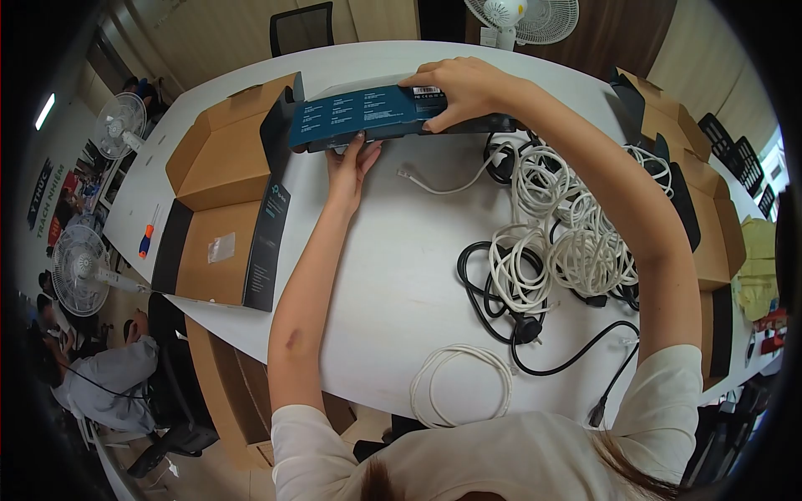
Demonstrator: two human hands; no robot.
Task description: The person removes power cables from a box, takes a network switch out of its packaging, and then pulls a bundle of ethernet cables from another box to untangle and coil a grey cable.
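Note:
A dark blue box (355,114) with printed text and a barcode is held up over the far part of the white table (376,284). My right hand (468,90) grips its top and right part, thumb on the printed face. Under the box's lower left edge, my left hand (353,169) supports it with its fingertips. An open brown cardboard box (221,184) with black sides stands just left of my left hand. To the right, below my right arm, lies a pile of coiled white cables (576,225) mixed with black power cables (526,328).
A screwdriver (147,236) lies at the table's left. Another open box (697,200) stands at the right. One coiled white cable (464,380) rests near my body. Fans (505,15) stand around the table. A seated person (109,367) is at the lower left.

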